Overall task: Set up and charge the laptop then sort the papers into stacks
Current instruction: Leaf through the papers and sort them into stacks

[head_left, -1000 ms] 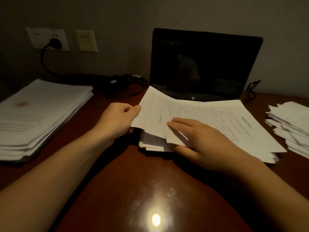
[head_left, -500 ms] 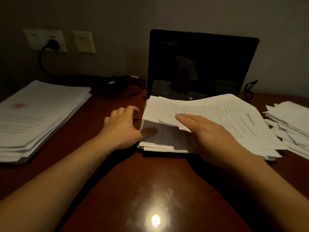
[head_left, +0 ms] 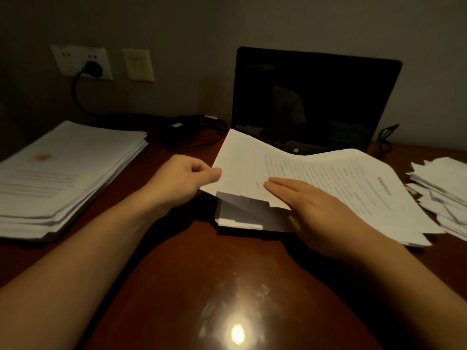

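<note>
Pinching the near-left corner of a bundle of sheets (head_left: pixel 252 160) between thumb and curled fingers, the left hand (head_left: pixel 182 180) holds that edge clear of the pile (head_left: pixel 240 221) lying just in front of the laptop (head_left: pixel 316 97), while the right hand (head_left: pixel 321 215), fingers straight and together, rests flat on the bundle's near edge. The laptop stands open, screen dark, with a neat stack (head_left: pixel 63 173) well to its left and a looser heap (head_left: pixel 439 188) to its right. Farther left of the laptop, a cord (head_left: pixel 74 94) hangs from a plug (head_left: pixel 94 69) in the wall socket.
</note>
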Tool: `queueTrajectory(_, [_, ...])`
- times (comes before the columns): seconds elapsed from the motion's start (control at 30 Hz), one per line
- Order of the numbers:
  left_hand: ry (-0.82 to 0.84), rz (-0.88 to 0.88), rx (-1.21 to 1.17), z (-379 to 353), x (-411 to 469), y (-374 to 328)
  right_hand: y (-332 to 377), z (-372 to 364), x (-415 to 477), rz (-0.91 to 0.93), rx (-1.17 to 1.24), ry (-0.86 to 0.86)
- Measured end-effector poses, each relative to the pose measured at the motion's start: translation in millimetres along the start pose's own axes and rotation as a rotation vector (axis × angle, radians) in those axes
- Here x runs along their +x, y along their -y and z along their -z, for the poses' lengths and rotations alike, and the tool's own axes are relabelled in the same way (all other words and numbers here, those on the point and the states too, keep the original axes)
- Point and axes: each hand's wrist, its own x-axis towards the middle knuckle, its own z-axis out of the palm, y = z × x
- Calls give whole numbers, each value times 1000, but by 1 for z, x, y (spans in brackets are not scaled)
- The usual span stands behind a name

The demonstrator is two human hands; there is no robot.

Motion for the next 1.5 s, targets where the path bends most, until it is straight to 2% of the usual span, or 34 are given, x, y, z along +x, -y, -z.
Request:
queueTrajectory(0.17, [-23,92,-280,-7,-3,-8,13,6,-3,18,-16,29])
queueTrajectory(0.3, [-6,143,-616,-15,-5,-18,14,8,-3,-8,-43,10])
queueTrajectory(0.43, [175,162,-843,-16,-6,-20,10,9,-2,-39,-11,-94])
queueTrajectory(0.5, [309,131,-861,-17,-10,-22,10,9,0,-47,73,-176])
queueTrajectory(0.63, [508,14,-693,-42,-29,-34,10,2,2,-25,277,-417])
queueTrajectory(0.7, [458,-46,-675,-57,-38,-41,14,-1,1,2,362,-450])
queueTrajectory(0.8, [299,-116,-651,-67,-41,-41,18,-1,-1,57,487,-372])
queueTrajectory(0.9, [96,-79,-642,-64,-30,-30,13,0,-3,96,544,-322])
queueTrajectory(1.0, [-39,-44,-638,-58,-18,-24,-6,3,1,21,586,-460])
queueTrajectory(1.1, [-112,-8,-694,-44,-9,-22,-38,8,4,-100,484,-560])
queueTrajectory(1.17, [-119,-4,-714,-32,-5,-21,-52,12,2,-216,438,-511])
queueTrajectory(1.23, [-83,-6,-720,-24,-4,-22,-56,15,-2,-293,513,-442])
queueTrajectory(1.4, [-69,61,-804,-18,-2,-20,-43,19,-7,-231,1025,-292])
queueTrajectory(1.5, [-11,84,-857,-16,-2,-18,-39,20,-8,-230,1139,-291])
